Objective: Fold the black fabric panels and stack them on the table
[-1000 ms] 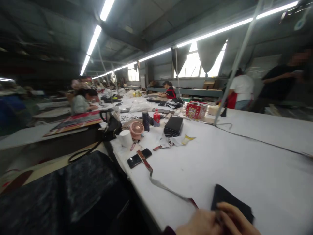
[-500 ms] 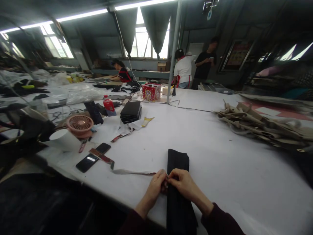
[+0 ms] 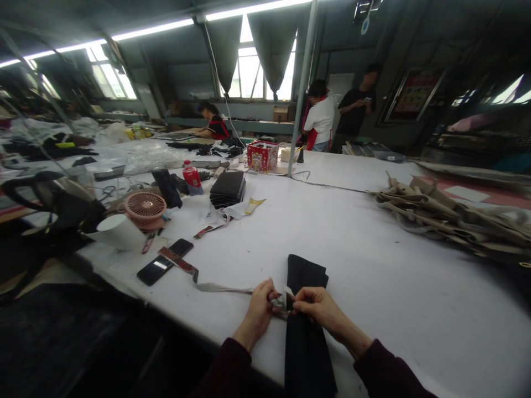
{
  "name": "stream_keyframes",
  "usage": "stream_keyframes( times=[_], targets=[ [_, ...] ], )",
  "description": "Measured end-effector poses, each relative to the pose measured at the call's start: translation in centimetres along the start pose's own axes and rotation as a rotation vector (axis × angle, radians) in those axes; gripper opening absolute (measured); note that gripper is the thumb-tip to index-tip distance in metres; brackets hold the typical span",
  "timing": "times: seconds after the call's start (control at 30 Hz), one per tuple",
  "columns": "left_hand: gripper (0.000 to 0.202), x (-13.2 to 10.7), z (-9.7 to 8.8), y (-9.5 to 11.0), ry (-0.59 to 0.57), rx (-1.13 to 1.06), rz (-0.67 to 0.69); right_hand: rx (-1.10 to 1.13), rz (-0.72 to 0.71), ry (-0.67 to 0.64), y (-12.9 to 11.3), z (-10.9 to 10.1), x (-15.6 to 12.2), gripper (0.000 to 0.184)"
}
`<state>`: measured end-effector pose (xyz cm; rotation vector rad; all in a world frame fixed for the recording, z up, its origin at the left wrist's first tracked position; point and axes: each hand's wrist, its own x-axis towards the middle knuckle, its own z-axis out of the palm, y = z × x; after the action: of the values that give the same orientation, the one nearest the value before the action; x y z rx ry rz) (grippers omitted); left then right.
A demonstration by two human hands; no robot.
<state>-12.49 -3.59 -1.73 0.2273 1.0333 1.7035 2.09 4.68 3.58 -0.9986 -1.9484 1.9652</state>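
Observation:
A long strip of brown and grey tape (image 3: 224, 288) runs across the white table to my left hand (image 3: 258, 309). The fingers of that hand are closed on its crumpled end. My right hand (image 3: 321, 309) pinches at the same end, thumb and forefinger together, over a folded black cloth (image 3: 307, 348). Between the hands a pale, loose bit of the tape stands up. What exactly lies under the right fingertips is too small to make out. The cloth lies lengthwise toward me, its far end flat on the table.
Left of the hands lie a phone (image 3: 165, 262), a pink fan (image 3: 145, 208), a red bottle (image 3: 192, 178) and a stack of black pieces (image 3: 228, 188). A heap of beige straps (image 3: 448, 213) is on the right. A pole (image 3: 301, 88) rises mid-table; several people are beyond.
My hands have drawn slightly apart, and more of the pale tape end now shows between them. The whole view has shifted a little.

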Motion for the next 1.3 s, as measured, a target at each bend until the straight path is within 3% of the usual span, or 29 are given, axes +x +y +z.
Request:
stream_keyframes(
  times=[0.1, 0.17, 0.23, 0.33, 0.47, 0.53, 0.57, 0.7, 0.77, 0.9, 0.97, 1.03, 1.13, 1.3],
  targets=[
    [0.049, -1.0, -0.4, 1.4, 0.002, -0.045, 0.038, 0.006, 0.013, 0.040, 0.0, 0.0, 0.2, 0.028],
    [0.041, -2.4, -0.4, 3.0, -0.031, 0.044, 0.142, -0.016, 0.029, 0.062, -0.1, 0.2, 0.4, 0.028],
    [0.031, -3.9, 0.1, 5.1, -0.098, 0.340, 0.343, -0.081, 0.031, 0.090, -0.3, 0.5, 0.6, 0.027],
    [0.023, -5.0, 2.3, 7.8, -0.258, 0.961, 0.700, -0.192, -0.010, 0.088, -0.6, 1.2, 0.6, 0.019],
    [0.016, -3.3, 6.5, 8.8, -0.583, 1.436, 0.975, -0.254, -0.115, 0.100, -0.6, 1.4, 0.4, 0.009],
    [0.011, -1.9, 7.9, 8.7, -0.640, 1.485, 0.999, -0.248, -0.105, 0.114, -0.6, 1.2, 0.4, 0.011],
    [0.008, -1.5, 8.3, 8.6, -0.603, 1.471, 0.996, -0.233, -0.082, 0.105, -0.5, 1.1, 0.3, 0.014],
    [0.011, -2.3, 6.9, 8.4, -0.196, 1.281, 0.999, -0.153, -0.011, 0.028, -0.5, 0.5, 0.3, 0.034],
    [0.018, -3.4, 5.1, 8.0, -0.115, 1.239, 0.948, -0.123, -0.005, 0.005, -0.5, 0.4, 0.4, 0.040],
    [0.015, -4.6, 1.4, 6.0, -0.266, 1.341, 0.639, -0.067, 0.004, -0.039, -0.3, 0.1, 0.7, 0.047],
    [0.028, -4.8, 0.3, 4.8, -0.305, 1.341, 0.562, -0.052, 0.011, -0.060, -0.4, -0.1, 0.6, 0.047],
    [0.035, -5.1, -0.1, 3.9, -0.320, 1.310, 0.591, -0.046, 0.023, -0.074, -0.7, -0.3, 0.4, 0.043],
    [0.030, -6.0, -0.1, 2.9, -0.376, 1.318, 0.719, -0.046, 0.054, -0.094, -1.6, -0.7, -0.1, 0.033],
    [0.026, -6.8, 0.5, 2.3, -0.545, 1.493, 0.922, -0.030, 0.078, -0.189, -2.7, -1.3, -0.5, 0.023]
  ],
)
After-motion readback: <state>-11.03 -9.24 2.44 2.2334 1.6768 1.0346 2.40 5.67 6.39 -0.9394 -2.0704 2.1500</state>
